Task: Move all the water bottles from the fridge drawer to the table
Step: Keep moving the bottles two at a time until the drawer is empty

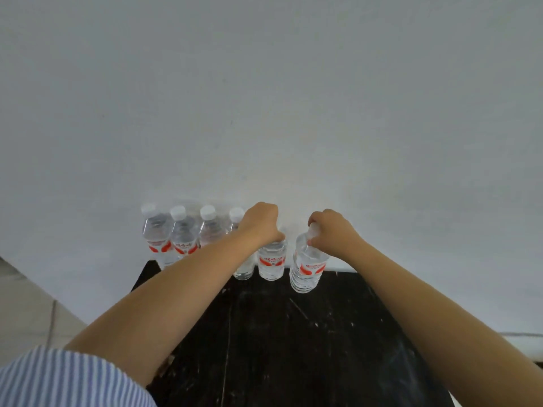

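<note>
Both hands were setting bottles down at the far edge of the scratched black wooden table (293,333), against the plain white wall (264,98). The left hand (261,223) was curled down over the cap of a clear plastic water bottle with a red-and-white label (272,264), which stood upright at the end of a row of four matching white-capped bottles (182,239). The right hand (330,229) pinched the neck and cap of another clear bottle (307,268), which leaned slightly and sat a little nearer the viewer than the row. To do this well, the right bottle probably needed straightening so its base lay flat, then nudging back into line, before either grip loosened; letting go of a tilted bottle risked toppling its neighbours. The labels carried red swooshes and red lettering, too blurred to read with confidence. A blue-and-white striped sleeve (67,380) showed at lower left. The fridge drawer was out of view.
</note>
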Available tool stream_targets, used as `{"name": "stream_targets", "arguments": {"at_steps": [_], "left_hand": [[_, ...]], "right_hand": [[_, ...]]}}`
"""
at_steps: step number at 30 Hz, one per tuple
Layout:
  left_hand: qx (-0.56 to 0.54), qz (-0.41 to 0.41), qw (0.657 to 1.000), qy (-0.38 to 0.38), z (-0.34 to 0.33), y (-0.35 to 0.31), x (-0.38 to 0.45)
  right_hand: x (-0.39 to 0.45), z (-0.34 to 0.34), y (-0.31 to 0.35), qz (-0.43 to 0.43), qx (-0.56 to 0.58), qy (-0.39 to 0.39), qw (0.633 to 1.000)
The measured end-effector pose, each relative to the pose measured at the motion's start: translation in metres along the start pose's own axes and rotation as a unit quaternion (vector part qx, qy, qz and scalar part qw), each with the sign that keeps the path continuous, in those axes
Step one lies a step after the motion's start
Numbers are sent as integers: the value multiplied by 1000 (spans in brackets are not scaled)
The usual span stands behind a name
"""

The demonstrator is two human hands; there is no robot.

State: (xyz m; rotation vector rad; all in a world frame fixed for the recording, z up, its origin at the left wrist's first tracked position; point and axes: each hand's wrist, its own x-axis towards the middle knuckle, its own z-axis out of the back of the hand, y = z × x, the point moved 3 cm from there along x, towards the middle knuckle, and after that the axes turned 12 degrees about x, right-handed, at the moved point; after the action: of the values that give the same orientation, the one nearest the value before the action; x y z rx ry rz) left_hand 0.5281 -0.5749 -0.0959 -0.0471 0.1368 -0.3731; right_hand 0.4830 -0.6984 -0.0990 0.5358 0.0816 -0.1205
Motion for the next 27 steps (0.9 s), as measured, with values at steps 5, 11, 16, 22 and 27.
{"name": "stream_targets", "arguments": {"at_steps": [5, 11, 16, 22, 27], "left_hand": [[24, 5, 1000, 15, -31, 19, 41], [33, 1, 999, -7, -37, 31, 64], [42, -1, 999, -17, -45, 34, 74], [29, 20, 999, -26, -50, 31, 70], [32, 43, 998, -45, -35, 23, 41]], "right_hand": [[48, -31, -8, -9, 14, 5, 1000], [84, -44, 2, 10, 11, -4, 1000], [92, -50, 0, 16, 11, -28, 999], [93, -54, 1, 12, 0, -24, 1000], [61, -48, -5, -12, 16, 13, 1000]]}}
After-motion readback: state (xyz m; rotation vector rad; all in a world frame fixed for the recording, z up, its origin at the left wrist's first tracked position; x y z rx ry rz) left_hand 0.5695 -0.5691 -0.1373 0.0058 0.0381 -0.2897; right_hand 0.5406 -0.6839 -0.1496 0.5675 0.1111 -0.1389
